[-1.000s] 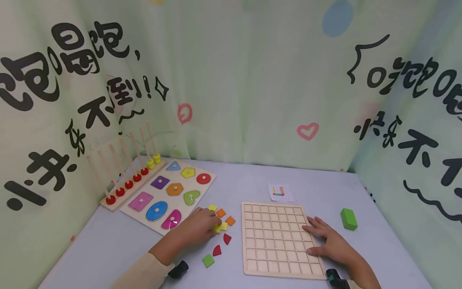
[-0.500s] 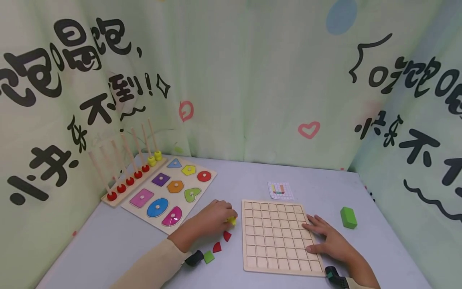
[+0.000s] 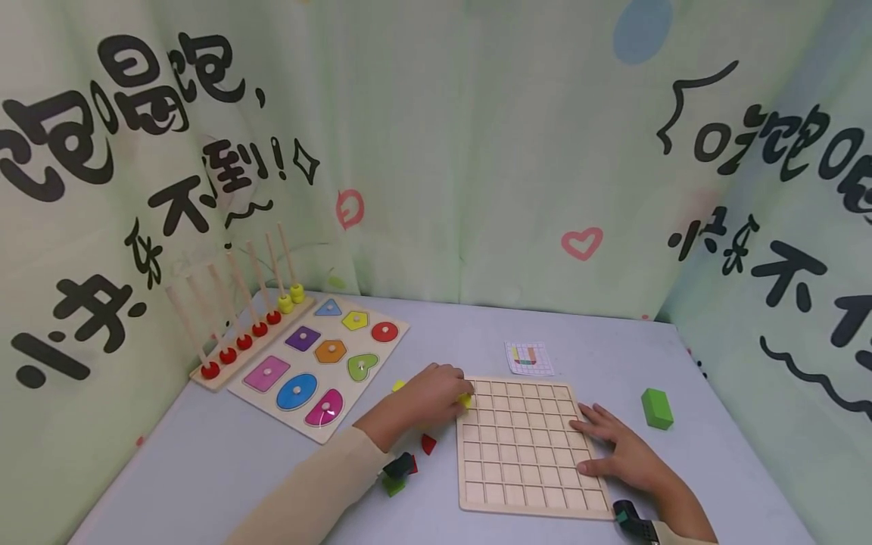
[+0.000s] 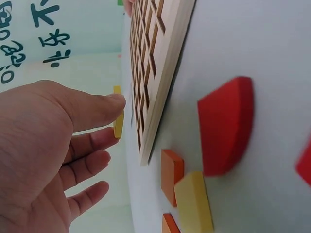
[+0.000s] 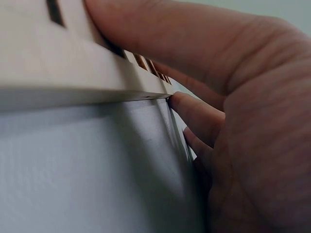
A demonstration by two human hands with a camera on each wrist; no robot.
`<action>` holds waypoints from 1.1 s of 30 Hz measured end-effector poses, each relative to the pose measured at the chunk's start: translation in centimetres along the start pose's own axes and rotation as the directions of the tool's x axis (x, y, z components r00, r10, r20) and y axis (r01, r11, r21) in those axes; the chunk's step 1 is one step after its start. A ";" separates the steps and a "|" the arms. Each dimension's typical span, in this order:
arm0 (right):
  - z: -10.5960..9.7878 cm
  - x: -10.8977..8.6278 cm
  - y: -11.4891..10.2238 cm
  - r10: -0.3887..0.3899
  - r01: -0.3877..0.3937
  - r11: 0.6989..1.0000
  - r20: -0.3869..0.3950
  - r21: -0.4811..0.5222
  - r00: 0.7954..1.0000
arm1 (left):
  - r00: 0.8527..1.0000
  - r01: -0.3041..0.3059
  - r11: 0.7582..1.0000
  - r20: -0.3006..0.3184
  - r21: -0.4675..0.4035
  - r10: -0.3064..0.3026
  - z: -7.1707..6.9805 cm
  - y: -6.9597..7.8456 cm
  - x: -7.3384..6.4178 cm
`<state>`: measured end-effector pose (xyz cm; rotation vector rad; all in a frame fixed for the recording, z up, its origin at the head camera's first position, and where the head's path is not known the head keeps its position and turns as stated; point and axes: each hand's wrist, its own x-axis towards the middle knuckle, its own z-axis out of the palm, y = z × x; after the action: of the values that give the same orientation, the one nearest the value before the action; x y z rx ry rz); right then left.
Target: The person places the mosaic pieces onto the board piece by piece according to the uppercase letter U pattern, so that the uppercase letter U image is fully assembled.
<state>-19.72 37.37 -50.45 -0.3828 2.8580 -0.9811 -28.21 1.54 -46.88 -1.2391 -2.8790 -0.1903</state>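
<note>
My left hand pinches a small yellow tile between thumb and fingers, over the far left corner of a wooden grid board. In the left wrist view the tile stands on edge in the grip, with the other fingers loosely bent. On the board's right edge rests my right hand, fingers spread; its thumb lies over the top in the right wrist view. Left of the board are red curved-edge pieces, orange tiles, a pale yellow tile and a green tile, partly covered by the left wrist camera.
A pattern card lies behind the board, and a green block stands to its right. At the left are a shape puzzle board and a bead rack with upright pegs. Printed curtains enclose the table.
My left hand has moved from the loose tiles beside the puzzle board, rightward to the grid board's far left corner, carrying a yellow tile. The right hand has stayed on the board's edge.
</note>
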 end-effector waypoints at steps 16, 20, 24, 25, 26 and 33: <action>0.0 -0.2 -0.5 0.027 -0.027 1.000 0.001 -0.013 1.000 | 0.999 -0.008 0.999 0.050 -0.045 0.010 0.8 1.0 3.0; 0.0 -0.1 -0.4 0.026 -0.026 1.000 0.000 -0.017 1.000 | 0.998 0.000 0.998 0.064 -0.063 0.004 1.0 1.0 3.4; 0.0 -0.1 -0.4 0.026 -0.025 0.999 0.001 -0.019 1.000 | 0.997 0.015 0.996 0.073 -0.086 -0.009 1.3 1.1 3.8; 0.0 -0.1 -0.3 0.028 -0.028 0.999 0.000 -0.019 1.000 | 0.997 0.016 0.996 0.074 -0.088 -0.009 1.4 1.1 3.8; 0.0 -0.1 -0.3 0.029 -0.029 0.999 0.001 -0.017 1.000 | 0.997 0.017 0.996 0.075 -0.091 -0.010 1.4 1.1 3.9; 0.0 -0.2 -0.3 0.041 -0.041 0.999 0.001 -0.020 0.999 | 0.995 0.037 0.992 0.095 -0.123 -0.025 1.3 1.3 4.2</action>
<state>-19.48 37.16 -50.22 -0.3254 2.8640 -0.9459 -30.11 5.61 -47.82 -1.2549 -3.0093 -0.3258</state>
